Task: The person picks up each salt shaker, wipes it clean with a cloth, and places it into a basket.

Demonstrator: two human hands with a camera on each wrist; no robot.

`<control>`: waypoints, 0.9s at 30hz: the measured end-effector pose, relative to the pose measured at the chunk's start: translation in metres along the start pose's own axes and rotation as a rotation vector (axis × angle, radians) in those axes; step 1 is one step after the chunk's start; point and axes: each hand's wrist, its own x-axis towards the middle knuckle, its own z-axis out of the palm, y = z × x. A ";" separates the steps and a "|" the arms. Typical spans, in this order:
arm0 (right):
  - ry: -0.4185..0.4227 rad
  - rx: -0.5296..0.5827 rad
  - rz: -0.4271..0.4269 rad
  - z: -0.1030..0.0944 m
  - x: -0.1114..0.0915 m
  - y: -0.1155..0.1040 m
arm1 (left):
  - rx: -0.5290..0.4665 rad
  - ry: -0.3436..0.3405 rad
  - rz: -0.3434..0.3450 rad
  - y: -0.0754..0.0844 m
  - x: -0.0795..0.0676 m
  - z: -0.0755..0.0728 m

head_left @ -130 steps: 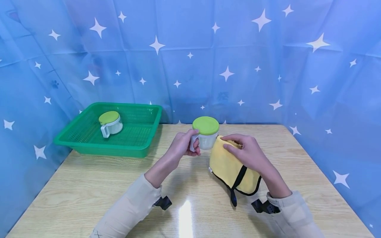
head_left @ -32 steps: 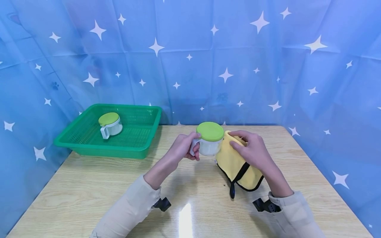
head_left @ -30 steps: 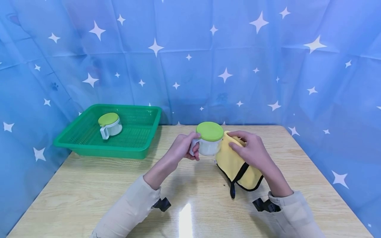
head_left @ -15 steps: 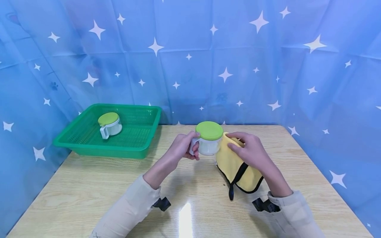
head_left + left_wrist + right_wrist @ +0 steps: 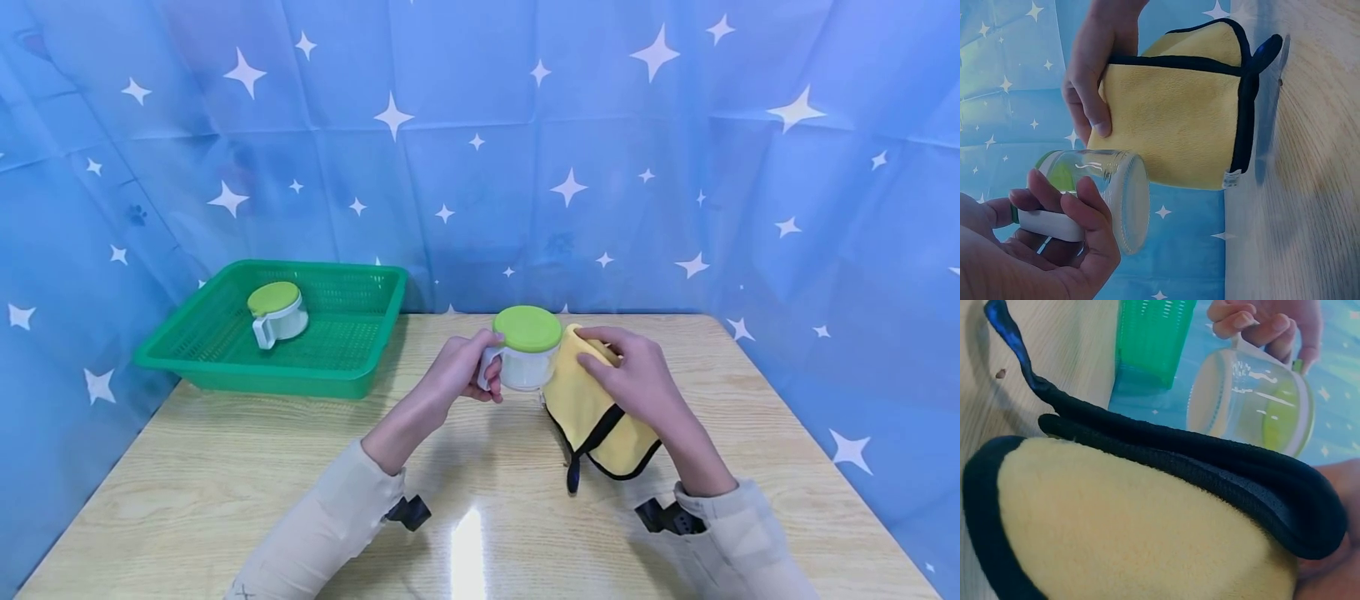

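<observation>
My left hand [image 5: 456,373] grips the white handle of a clear seasoning jar [image 5: 527,371] with a green lid, held above the table. In the left wrist view, several fingers curl round the handle [image 5: 1050,225]. My right hand [image 5: 633,377] pinches a folded yellow cloth [image 5: 581,400] with black edging, thumb on the near side. The cloth hangs at the jar's right side; whether it touches the glass I cannot tell. The right wrist view shows the cloth close up, its black loop [image 5: 1013,344] trailing, and the jar [image 5: 1250,400] beyond it.
A green plastic basket [image 5: 277,383] stands at the back left of the wooden table [image 5: 247,467]. Inside it sits a second green-lidded seasoning jar [image 5: 287,323]. Behind the table hangs a blue curtain [image 5: 480,208] with white stars. A small dark spot [image 5: 1000,374] marks the tabletop.
Since the oldest frame, both hands, the jar and the cloth have shifted slightly right. Over the last half second the cloth's upper edge rose a little and its hanging loop swung left. Both grips persist.
</observation>
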 end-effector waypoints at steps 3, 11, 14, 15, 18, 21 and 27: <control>0.027 0.007 0.001 -0.001 0.001 0.001 | -0.001 0.000 0.000 0.000 0.000 0.001; 0.051 0.000 -0.012 0.001 0.002 0.003 | 0.005 -0.005 -0.010 0.001 -0.001 0.002; 0.036 0.005 -0.034 0.002 0.001 0.002 | 0.003 -0.008 -0.011 0.002 -0.001 0.002; 0.032 0.005 -0.042 0.002 0.001 0.001 | 0.002 -0.008 -0.011 0.002 -0.001 0.002; 0.014 0.002 -0.058 0.001 -0.001 -0.001 | 0.004 -0.010 -0.012 0.002 -0.001 0.002; -0.020 -0.016 -0.060 0.001 -0.002 -0.002 | 0.006 -0.010 -0.013 0.002 -0.001 0.001; -0.051 -0.011 -0.052 0.001 0.000 0.000 | 0.012 -0.012 -0.003 0.003 -0.001 0.000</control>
